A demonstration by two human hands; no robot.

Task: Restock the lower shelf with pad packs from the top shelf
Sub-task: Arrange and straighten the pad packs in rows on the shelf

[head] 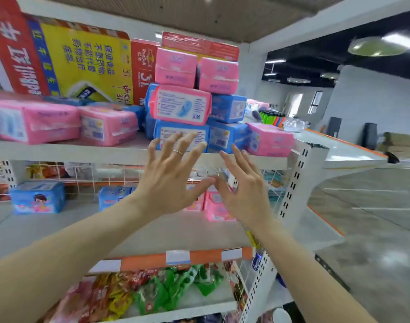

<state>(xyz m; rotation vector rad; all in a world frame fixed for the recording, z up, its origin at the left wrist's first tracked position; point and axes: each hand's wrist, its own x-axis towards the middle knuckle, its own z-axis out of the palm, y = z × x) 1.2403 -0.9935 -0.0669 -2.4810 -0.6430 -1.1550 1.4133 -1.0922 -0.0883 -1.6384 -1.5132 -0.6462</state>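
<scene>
Though all are soft plastic-wrapped blocks, pad packs (180,104) come in two colours, pink and blue. Some faces show a white printed panel, some a barcode.

Nearest, bottom shelf (176,314) holds snack bags (152,294), red, yellow and green, heaped loose. Above it is lower shelf (152,231), with an orange price strip (152,261) on its front edge. It holds left blue pack (37,197), mid blue pack (113,196) partly behind the left forearm, and low pink packs (216,207) at right, partly hidden by the hands.

Top shelf (82,152) has flat pink packs (34,122) at left and a stack at right. Base blue pack (183,134) sits at the front edge, a pink pack with a white panel lies on it, and two pink packs sit side by side on top. More blue packs lie just right of the stack, with end pink pack (269,139) at the far right. Red and yellow cartons (82,61) stand behind, farthest back.

Left hand (169,180) is raised, back to camera, fingers spread, holding nothing, with a ring (177,152) on one finger. Its fingertips overlap base blue pack; cannot tell if they touch it. Right hand (243,190) is also raised, fingers spread and straight, holding nothing. Its fingertips are just under the top shelf edge, below the blue packs and apart from them. Thumb tips nearly meet. Low pink packs sit behind both hands.
</scene>
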